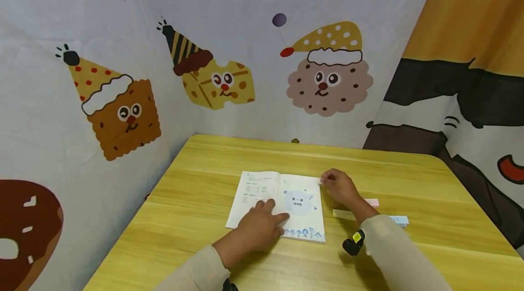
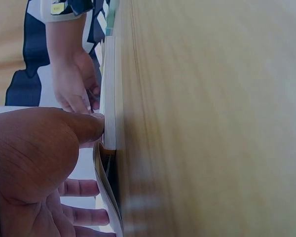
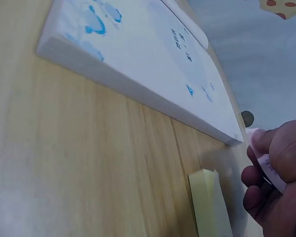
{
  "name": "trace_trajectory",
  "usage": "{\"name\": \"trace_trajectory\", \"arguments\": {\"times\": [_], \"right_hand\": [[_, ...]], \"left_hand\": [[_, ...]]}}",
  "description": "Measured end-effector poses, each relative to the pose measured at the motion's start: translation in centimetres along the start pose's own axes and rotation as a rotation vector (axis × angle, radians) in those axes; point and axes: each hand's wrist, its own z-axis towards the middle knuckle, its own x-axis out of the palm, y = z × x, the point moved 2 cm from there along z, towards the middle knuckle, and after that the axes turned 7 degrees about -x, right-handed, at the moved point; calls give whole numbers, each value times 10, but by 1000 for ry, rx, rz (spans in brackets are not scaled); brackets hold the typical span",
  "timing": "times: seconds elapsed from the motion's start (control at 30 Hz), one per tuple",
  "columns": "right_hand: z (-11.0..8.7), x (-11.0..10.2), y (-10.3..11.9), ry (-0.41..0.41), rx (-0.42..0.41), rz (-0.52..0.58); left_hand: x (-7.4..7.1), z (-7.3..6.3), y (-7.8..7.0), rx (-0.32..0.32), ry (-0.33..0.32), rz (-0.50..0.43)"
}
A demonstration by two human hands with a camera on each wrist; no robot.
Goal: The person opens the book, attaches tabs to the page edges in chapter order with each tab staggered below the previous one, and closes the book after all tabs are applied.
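An open book lies on the wooden table, with printed lines on its left page and a pale blue design on the right one. My left hand rests across the lower middle of it, fingers spread over the pages and thumb on the right page near the bottom edge. At the upper right corner of the right page, my right hand pinches a small pale pink paper slip between thumb and fingers. In the right wrist view the slip's tip is close to the book's corner, and its other end runs into the palm.
Right of the book, partly behind the right forearm, lie a yellow sticky note pad, a pink one and a blue one. A cartoon-printed cloth hangs behind the table and along its left side.
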Motion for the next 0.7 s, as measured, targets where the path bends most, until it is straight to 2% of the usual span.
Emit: {"name": "trace_trajectory", "arguments": {"times": [0.17,0.3,0.47,0.7], "right_hand": [[7,7,1,-28,18,-28],[11,10,1,-25,50,-46],[15,13,1,-22,41,-64],[17,15,4,-11,74,-67]], "left_hand": [[1,0,0,2,-5,3],[2,0,1,9,-9,0],[2,1,1,13,-21,6],[4,1,2,17,-34,21]]}}
